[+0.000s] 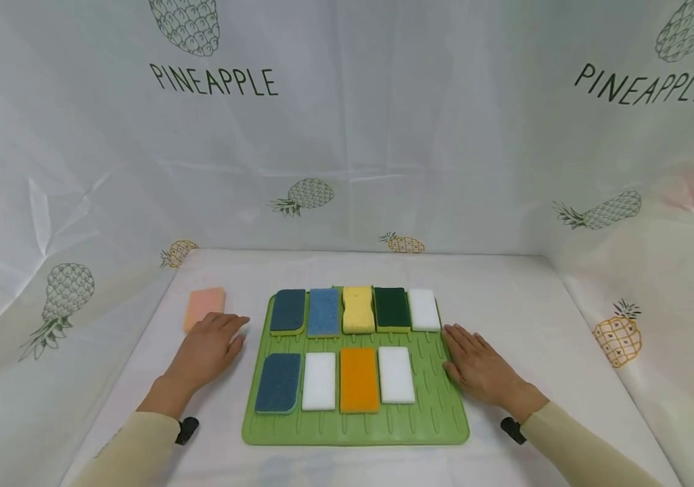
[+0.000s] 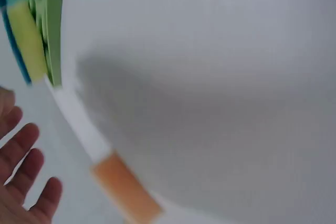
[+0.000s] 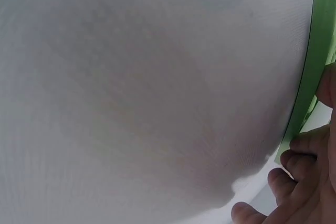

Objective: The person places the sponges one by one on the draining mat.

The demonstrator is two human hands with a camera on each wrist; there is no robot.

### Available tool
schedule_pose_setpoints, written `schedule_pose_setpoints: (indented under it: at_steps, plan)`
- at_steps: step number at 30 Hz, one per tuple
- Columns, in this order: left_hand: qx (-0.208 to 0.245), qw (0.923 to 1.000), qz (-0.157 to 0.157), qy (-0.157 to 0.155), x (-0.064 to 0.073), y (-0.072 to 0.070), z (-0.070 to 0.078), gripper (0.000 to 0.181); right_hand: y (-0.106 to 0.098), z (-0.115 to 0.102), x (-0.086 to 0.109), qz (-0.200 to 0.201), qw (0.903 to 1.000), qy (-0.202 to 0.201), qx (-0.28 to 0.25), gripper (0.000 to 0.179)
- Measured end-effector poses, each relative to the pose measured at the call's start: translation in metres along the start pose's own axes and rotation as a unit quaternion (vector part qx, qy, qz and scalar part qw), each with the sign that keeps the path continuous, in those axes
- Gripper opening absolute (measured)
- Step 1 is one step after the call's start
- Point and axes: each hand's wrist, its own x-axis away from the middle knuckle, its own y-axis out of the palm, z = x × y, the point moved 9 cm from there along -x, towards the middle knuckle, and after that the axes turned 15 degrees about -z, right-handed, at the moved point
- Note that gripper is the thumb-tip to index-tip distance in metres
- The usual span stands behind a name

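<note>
A green ridged mat (image 1: 438, 426) bears two rows of sponges. In the back row are a dark blue sponge (image 1: 289, 310), a lighter blue one (image 1: 324, 312), a yellow one (image 1: 358, 310), a dark green one (image 1: 392, 308) and a white one (image 1: 423, 310). The front row has a dark blue sponge (image 1: 278, 383), two white ones and an orange one (image 1: 359, 380). My left hand (image 1: 210, 345), holding nothing, is left of the mat, just in front of a peach sponge (image 1: 203, 306). My right hand (image 1: 481, 365) touches the mat's right edge with relaxed fingers.
White cloth covers the table (image 1: 517, 304). Behind it and along both sides hangs a white sheet (image 1: 444, 135) printed with pineapples. A black band (image 1: 187, 430) is on the left wrist and another (image 1: 513, 429) on the right.
</note>
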Motion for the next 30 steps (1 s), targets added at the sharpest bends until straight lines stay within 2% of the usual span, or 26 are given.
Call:
schedule_pose_setpoints:
  at_steps: [3, 6, 10, 14, 21, 24, 30]
  plan:
    - [-0.026, 0.9992, 0.028, -0.009, -0.003, -0.016, -0.020, 0.033, 0.000, 0.000, 0.000, 0.002, 1.0000, 0.002, -0.002, 0.065]
    - [-0.037, 0.9983, 0.042, -0.015, -0.005, -0.025, -0.040, 0.029, 0.000, 0.000, 0.000, 0.004, 1.0000, 0.002, -0.004, 0.065]
    - [-0.025, 0.9983, 0.044, -0.028, -0.005, -0.026, -0.064, 0.028, 0.001, 0.000, 0.000, 0.007, 1.0000, -0.001, -0.007, 0.065]
    - [-0.015, 0.9983, 0.031, -0.048, -0.006, -0.018, -0.082, 0.031, 0.001, 0.000, -0.001, 0.011, 0.9998, -0.004, -0.015, 0.064]
    - [-0.009, 0.9975, 0.001, -0.069, -0.007, -0.003, -0.090, 0.041, 0.002, 0.001, 0.000, 0.011, 0.9993, -0.003, -0.036, 0.063]
    - [-0.007, 0.9975, -0.006, -0.070, -0.007, 0.001, -0.090, 0.055, 0.001, 0.001, 0.001, 0.016, 0.9991, -0.004, -0.039, 0.062]
    - [-0.016, 0.9981, -0.003, -0.060, -0.007, 0.000, -0.088, 0.090, 0.004, 0.003, 0.000, 0.016, 0.9994, -0.002, -0.031, 0.064]
